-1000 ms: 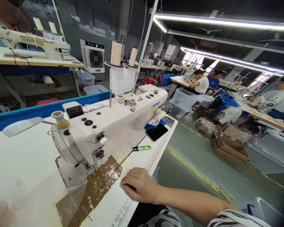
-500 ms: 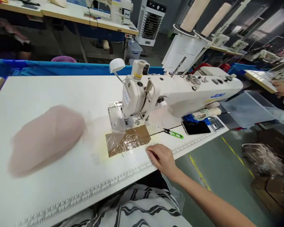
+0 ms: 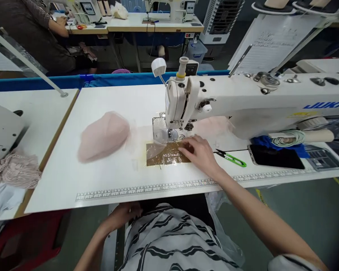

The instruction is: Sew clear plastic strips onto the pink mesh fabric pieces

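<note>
My right hand [image 3: 199, 154] reaches over the brown taped patch [image 3: 169, 154] on the table, just in front of the needle area of a white sewing machine [image 3: 183, 99]. Its thumb and fingers are apart, with nothing visible between them. My left hand [image 3: 128, 211] rests low at my lap, under the table's front edge; its fingers are partly hidden. A pale pink padded fabric piece [image 3: 104, 137], like a cup, lies to the left of the machine. More thin pink fabric [image 3: 214, 126] lies under the machine arm.
Green thread snips [image 3: 231, 159] lie right of my right hand, beside a black phone [image 3: 275, 156]. A printed ruler [image 3: 147, 188] runs along the front edge. At far left is a pink cord bundle [image 3: 21, 169]. A person [image 3: 56, 28] sits at another table behind.
My right hand has moved from the table's front edge up onto the brown patch near the needle, its fingers opening out. The view has swung left, bringing my left hand into sight.
</note>
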Tool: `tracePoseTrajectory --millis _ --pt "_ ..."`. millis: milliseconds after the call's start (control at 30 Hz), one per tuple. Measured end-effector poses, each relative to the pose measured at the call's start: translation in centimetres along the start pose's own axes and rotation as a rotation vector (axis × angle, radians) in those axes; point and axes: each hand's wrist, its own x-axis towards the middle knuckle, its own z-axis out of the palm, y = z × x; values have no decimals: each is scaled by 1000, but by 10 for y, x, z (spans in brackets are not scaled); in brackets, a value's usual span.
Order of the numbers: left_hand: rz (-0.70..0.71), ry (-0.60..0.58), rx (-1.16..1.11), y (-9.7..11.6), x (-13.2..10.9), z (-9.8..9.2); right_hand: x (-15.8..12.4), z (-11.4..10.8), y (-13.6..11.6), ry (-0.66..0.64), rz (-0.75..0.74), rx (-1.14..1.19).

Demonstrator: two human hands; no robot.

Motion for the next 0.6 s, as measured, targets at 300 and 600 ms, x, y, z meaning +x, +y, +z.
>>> tracePoseTrajectory --millis 300,600 --pt "396 74 40 108 -57 -49 52 23 2 -43 86 89" --pt "461 654 714 178 31 -92 44 16 -1 -59 50 152"
